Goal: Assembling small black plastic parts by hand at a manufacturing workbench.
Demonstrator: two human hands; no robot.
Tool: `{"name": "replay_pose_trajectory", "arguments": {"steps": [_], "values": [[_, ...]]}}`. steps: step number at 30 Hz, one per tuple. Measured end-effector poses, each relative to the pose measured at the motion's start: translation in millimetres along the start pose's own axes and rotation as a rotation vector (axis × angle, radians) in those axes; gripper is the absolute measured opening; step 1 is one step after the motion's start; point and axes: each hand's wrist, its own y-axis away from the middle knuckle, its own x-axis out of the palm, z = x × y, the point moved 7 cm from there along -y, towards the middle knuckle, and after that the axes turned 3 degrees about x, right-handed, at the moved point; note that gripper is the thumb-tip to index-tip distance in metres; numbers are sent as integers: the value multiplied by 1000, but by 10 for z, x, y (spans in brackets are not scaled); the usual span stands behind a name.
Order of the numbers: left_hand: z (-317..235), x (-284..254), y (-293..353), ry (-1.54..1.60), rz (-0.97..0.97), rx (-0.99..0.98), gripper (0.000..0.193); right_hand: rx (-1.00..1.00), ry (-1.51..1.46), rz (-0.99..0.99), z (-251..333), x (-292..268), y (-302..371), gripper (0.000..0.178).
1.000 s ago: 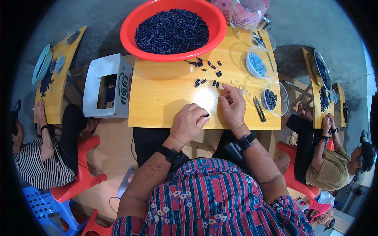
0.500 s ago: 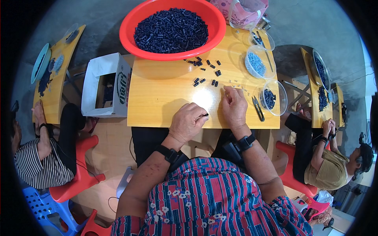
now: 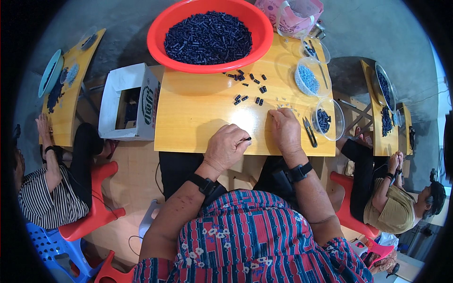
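Observation:
My left hand rests near the front edge of the yellow wooden table, its fingers closed on a small dark piece. My right hand lies on the table to the right, fingertips touching tiny pale bits; what it pinches I cannot tell. Several loose dark pieces lie scattered ahead of both hands. A big red basin heaped with the same dark pieces stands at the table's far edge.
Clear bowls hold pale blue bits and dark pieces at the right; small cutters lie beside them. A white cardboard box stands left of the table. Other people sit at side tables left and right.
My right hand has slid slightly back toward me over the pale bits. The left hand stays put with the dark piece.

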Motion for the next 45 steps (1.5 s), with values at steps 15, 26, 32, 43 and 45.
{"name": "replay_pose_trajectory", "arguments": {"steps": [15,26,32,43,45], "values": [[-12,-27,-5,23,-10,4,8,-187,164,134,201,-54,-37,18],[51,-48,1,150,-28,-105,12,395,-986,316,46,291,313,12],[69,-34,-4,170,10,-110,10,568,-1236,465,59,462,430,14],[73,-42,-14,119,-12,-85,11,603,-1264,564,138,452,396,16],[75,-42,-16,116,-8,-98,11,594,-1259,562,143,442,394,16]]}}
